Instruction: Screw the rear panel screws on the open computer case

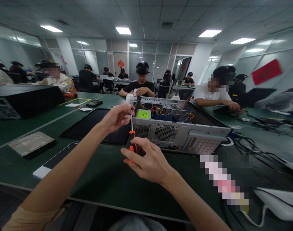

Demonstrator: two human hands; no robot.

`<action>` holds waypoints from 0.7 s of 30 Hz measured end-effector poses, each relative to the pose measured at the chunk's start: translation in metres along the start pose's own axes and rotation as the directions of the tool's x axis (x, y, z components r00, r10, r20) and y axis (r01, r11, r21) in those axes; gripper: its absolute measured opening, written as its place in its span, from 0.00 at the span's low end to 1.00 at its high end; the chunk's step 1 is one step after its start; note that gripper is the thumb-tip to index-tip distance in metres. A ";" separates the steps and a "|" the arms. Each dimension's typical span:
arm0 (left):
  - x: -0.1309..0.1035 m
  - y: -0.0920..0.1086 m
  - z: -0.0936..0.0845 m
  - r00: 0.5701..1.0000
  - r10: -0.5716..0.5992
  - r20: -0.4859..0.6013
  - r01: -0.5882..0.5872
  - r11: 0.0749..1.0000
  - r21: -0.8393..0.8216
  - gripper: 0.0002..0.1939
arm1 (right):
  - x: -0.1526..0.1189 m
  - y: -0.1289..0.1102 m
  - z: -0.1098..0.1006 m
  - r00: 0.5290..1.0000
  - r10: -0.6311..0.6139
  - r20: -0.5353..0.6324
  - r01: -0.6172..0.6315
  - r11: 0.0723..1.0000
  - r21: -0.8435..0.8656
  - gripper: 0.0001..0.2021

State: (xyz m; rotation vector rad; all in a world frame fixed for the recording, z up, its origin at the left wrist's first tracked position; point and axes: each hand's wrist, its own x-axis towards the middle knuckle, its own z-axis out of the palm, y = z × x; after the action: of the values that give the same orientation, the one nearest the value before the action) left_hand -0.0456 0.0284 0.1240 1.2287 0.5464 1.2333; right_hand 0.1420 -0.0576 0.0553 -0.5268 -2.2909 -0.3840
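Your forearms (69,166) reach over the green table (105,181) with an orange-and-black screwdriver (132,132).
Your right hand (148,158) grips its handle (132,149); your left hand (117,117) pinches the shaft (131,122) near its end, beside the opened desktop computer case (180,129).

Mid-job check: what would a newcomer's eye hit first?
Likely the orange screwdriver, mid-frame in the grip of the right hand, shaft pointing up to the left hand. Then the open computer case just beyond, a bright green label at its left end.
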 end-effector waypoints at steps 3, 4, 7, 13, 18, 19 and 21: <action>0.012 0.005 0.005 1.000 -0.015 0.027 0.014 0.999 0.033 0.07 | 0.007 0.001 0.002 0.999 -0.031 -0.009 0.031 0.998 0.060 0.10; 0.015 0.005 0.006 0.999 -0.022 0.035 0.020 0.998 0.063 0.07 | 0.008 0.002 0.004 0.999 -0.041 -0.024 0.043 0.995 0.091 0.10; 0.023 0.004 0.008 0.996 -0.051 0.078 0.038 0.986 0.160 0.07 | 0.008 0.001 0.008 0.997 -0.045 -0.064 0.054 0.987 0.153 0.15; 0.024 0.006 0.008 0.977 -0.093 0.193 0.048 0.972 0.228 0.07 | -0.003 -0.001 0.021 0.997 -0.036 -0.067 0.043 0.993 0.110 0.14; 0.023 0.006 0.006 0.974 -0.115 0.196 0.061 0.964 0.260 0.09 | -0.007 -0.003 0.024 0.998 -0.035 -0.056 0.041 0.994 0.102 0.14; 0.023 0.006 0.005 0.974 -0.099 0.204 0.042 0.964 0.264 0.09 | -0.007 -0.003 0.024 0.998 -0.027 -0.056 0.033 0.994 0.105 0.15; 0.024 0.005 0.004 0.975 -0.062 0.213 0.003 0.965 0.263 0.09 | -0.006 -0.003 0.024 0.998 -0.012 -0.055 0.018 0.993 0.114 0.15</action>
State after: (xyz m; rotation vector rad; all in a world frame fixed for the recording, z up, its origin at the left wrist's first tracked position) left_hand -0.0366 0.0482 0.1366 1.5518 0.5755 1.0019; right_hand 0.1299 -0.0521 0.0339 -0.4367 -2.2503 -0.2692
